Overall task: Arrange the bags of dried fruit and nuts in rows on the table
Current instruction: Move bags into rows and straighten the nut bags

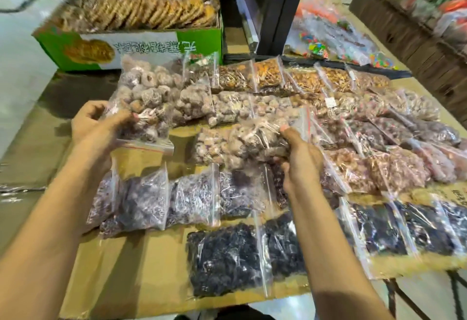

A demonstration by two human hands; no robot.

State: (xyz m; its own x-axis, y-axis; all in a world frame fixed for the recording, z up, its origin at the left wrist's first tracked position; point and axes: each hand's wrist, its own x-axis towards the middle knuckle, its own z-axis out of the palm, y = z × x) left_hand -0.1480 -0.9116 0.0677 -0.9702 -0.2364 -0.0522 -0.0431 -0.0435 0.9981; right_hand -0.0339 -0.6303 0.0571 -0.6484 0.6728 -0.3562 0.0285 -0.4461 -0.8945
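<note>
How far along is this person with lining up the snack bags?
Mostly done, it seems. Several rows already lie on the table, from the nut bags at the back to the dark fruit bags in front. In hand: the left hand grips one bag of pale round fruit, the right hand grips a second such bag. Left: setting those two down, perhaps on the bare patch between them.

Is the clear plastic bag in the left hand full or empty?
Full. The clear plastic bag in the left hand bulges with pale round dried fruit up to its red zip strip.
</note>
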